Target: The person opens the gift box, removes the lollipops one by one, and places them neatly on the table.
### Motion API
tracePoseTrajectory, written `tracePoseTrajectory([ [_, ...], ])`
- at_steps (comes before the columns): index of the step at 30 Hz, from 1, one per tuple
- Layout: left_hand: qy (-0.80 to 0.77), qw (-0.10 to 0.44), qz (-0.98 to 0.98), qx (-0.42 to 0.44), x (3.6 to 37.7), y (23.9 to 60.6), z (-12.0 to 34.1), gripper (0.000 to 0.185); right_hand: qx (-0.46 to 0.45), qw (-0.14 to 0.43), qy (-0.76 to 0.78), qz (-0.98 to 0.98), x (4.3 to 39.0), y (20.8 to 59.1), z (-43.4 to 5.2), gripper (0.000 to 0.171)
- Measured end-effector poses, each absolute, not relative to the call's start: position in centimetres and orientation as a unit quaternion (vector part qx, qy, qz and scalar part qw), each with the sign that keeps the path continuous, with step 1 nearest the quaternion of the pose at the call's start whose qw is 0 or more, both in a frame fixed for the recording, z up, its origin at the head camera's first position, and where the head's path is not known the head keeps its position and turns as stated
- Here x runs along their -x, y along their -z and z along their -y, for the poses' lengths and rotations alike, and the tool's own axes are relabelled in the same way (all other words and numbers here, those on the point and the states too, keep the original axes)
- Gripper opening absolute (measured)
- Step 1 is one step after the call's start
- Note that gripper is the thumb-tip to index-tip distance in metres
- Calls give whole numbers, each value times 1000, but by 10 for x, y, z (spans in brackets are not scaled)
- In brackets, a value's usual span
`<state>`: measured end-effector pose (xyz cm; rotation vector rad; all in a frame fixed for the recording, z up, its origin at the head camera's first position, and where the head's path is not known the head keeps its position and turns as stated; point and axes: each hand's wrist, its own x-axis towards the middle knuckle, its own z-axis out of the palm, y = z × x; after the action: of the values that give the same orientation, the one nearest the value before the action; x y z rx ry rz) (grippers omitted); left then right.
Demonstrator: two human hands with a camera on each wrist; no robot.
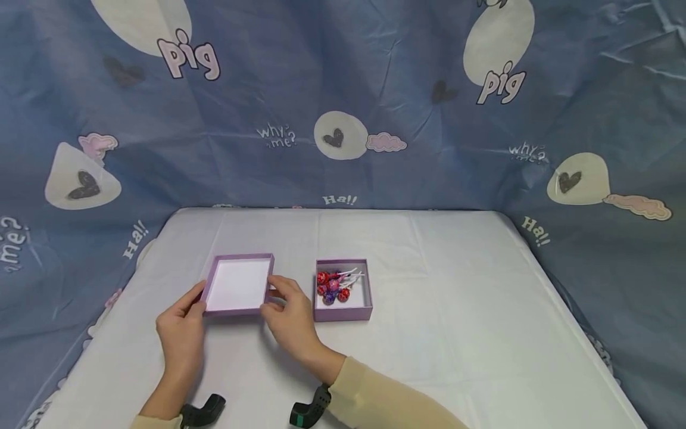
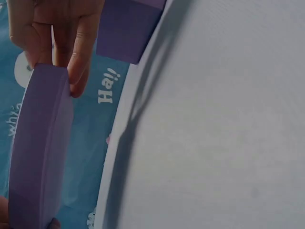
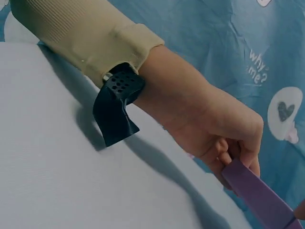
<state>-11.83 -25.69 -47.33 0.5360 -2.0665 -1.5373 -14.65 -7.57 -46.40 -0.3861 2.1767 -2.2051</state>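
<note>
Held the shallow purple cardboard lid (image 1: 238,285) by opposite edges, left hand (image 1: 182,330) and right hand (image 1: 289,316) pinching. Just right of grip: purple lollipop box (image 1: 343,290). White tablecloth (image 1: 455,310) spread wide. Fingertips partly hidden.

lid (image 1: 238,285) left of box (image 1: 343,311), lollipops (image 1: 333,286) inside

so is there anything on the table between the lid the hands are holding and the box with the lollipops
Nothing visible. The lid is held at its sides by the left hand and right hand. Between it and the box of lollipops lie only the right hand's fingers and bare tablecloth.
</note>
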Motion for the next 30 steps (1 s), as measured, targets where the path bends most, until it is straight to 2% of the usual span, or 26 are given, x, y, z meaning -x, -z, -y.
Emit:
tracePoseTrajectory([
  [11, 522, 228, 790, -227, 124, 490, 264, 37, 104, 10, 657, -747, 149, 489, 85, 53],
  [23, 530, 171, 794, -245, 132, 496, 272, 39, 88, 22, 627, -774, 156, 503, 90, 53],
  [30, 528, 168, 793, -252, 134, 497, 277, 40, 100, 24, 626, -773, 160, 506, 93, 53],
])
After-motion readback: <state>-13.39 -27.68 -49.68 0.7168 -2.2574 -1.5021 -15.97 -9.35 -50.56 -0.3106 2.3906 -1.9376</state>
